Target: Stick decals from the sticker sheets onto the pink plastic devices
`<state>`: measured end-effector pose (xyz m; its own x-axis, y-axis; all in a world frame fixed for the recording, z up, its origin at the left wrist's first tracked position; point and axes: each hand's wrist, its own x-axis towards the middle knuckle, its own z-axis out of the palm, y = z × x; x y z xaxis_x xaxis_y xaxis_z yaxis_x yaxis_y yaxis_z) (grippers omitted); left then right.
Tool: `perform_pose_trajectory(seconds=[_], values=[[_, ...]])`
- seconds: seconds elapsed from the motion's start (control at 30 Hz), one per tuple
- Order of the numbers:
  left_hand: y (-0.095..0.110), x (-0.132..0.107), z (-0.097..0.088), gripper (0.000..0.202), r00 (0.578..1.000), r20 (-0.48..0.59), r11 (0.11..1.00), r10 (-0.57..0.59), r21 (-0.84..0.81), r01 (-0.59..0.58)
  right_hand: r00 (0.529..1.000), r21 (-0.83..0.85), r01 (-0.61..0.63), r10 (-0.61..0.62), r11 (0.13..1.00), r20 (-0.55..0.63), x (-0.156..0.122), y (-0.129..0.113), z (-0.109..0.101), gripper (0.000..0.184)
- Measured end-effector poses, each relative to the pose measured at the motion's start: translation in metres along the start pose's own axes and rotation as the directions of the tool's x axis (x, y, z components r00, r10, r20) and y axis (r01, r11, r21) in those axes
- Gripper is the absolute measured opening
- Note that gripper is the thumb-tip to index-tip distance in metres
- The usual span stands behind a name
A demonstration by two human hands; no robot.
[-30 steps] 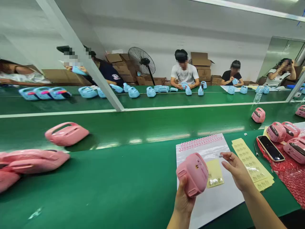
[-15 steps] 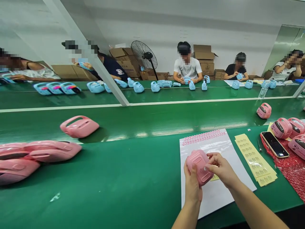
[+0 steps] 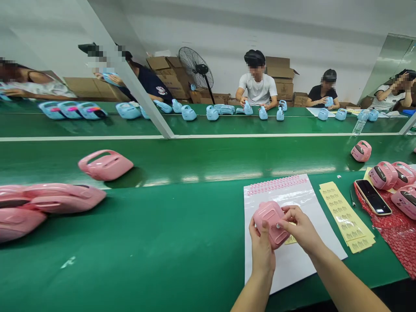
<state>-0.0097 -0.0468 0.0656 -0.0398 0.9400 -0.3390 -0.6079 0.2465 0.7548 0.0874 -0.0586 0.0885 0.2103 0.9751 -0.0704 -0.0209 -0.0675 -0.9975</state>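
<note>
A pink plastic casing (image 3: 269, 219), right of centre in the lower frame, is clasped by the left hand (image 3: 262, 251). Its right edge is touched by the right hand (image 3: 299, 227); whether that hand is closed on it cannot be told. Below, a white sheet (image 3: 286, 275) is laid on the green surface (image 3: 156, 260), beside yellow label sheets (image 3: 344, 216) at right.

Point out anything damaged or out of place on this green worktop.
Two oddities: a pale, ragged patch on the glossy green worktop, near left, scrap or scuff, I cannot tell which; and a small white fleck beyond the yellow sticker sheets. Both interrupt the plain green surface.
</note>
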Motion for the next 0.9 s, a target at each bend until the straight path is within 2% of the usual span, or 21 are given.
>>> perform_pose_trajectory(seconds=[0.13,0.23,0.3,0.37,0.43,0.47,0.5,0.53,0.57,0.63,0.7,0.73,0.8,0.9], values=[[0.002,0.000,0.001,0.073,1.000,-0.010,1.000,-0.003,-0.011,0.003,0.995,-0.117,0.090,-0.095,0.989,-0.040,-0.002,0.003,0.003,0.009],[0.003,0.000,0.001,0.067,1.000,-0.027,1.000,-0.011,0.000,0.011,0.953,-0.277,0.253,-0.288,0.927,-0.093,-0.005,0.008,0.009,0.007],[0.004,0.000,0.001,0.065,0.999,-0.041,1.000,-0.002,-0.003,0.002,0.884,-0.397,0.383,-0.456,0.834,-0.106,-0.008,0.014,0.014,0.006],[0.003,0.000,0.001,0.064,0.999,-0.044,1.000,0.009,-0.019,-0.009,0.787,-0.495,0.506,-0.613,0.707,-0.072,-0.011,0.020,0.018,0.009],[0.003,0.000,0.000,0.061,0.999,-0.041,0.999,0.005,-0.036,-0.006,0.688,-0.515,0.625,-0.726,0.587,0.008,-0.016,0.022,0.021,0.013],[0.004,0.001,0.000,0.058,0.999,-0.044,0.999,-0.005,-0.043,0.003,0.649,-0.495,0.670,-0.760,0.553,0.030,-0.018,0.022,0.020,0.014],[0.005,0.002,-0.001,0.053,0.998,-0.053,0.999,-0.022,-0.050,0.019,0.633,-0.468,0.691,-0.774,0.551,0.024,-0.019,0.021,0.018,0.014],[0.007,0.003,-0.002,0.047,0.997,-0.067,0.997,-0.045,-0.063,0.040,0.645,-0.442,0.680,-0.764,0.585,-0.017,-0.020,0.019,0.014,0.011],[0.009,0.005,-0.003,0.041,0.994,-0.077,0.994,-0.073,-0.083,0.067,0.682,-0.418,0.637,-0.726,0.648,-0.086,-0.019,0.017,0.009,0.008],[0.017,0.010,-0.005,0.034,0.988,-0.067,0.980,-0.142,-0.148,0.130,0.800,-0.367,0.456,-0.554,0.811,-0.231,-0.013,0.014,-0.005,0.005],[0.025,0.016,-0.008,0.034,0.980,-0.024,0.955,-0.197,-0.229,0.187,0.908,-0.339,0.222,-0.321,0.914,-0.271,-0.003,0.017,-0.020,0.008],[0.028,0.020,-0.009,0.035,0.978,0.005,0.942,-0.208,-0.267,0.202,0.942,-0.347,0.115,-0.213,0.931,-0.259,0.002,0.022,-0.026,0.008],[0.032,0.027,-0.014,0.035,0.979,0.055,0.921,-0.198,-0.332,0.205,0.972,-0.398,-0.043,-0.054,0.916,-0.230,0.011,0.036,-0.033,0.008],[0.030,0.040,-0.022,0.035,0.980,0.138,0.900,-0.146,-0.393,0.189,0.977,-0.490,-0.105,-0.002,0.865,-0.213,0.017,0.060,-0.031,0.009]])
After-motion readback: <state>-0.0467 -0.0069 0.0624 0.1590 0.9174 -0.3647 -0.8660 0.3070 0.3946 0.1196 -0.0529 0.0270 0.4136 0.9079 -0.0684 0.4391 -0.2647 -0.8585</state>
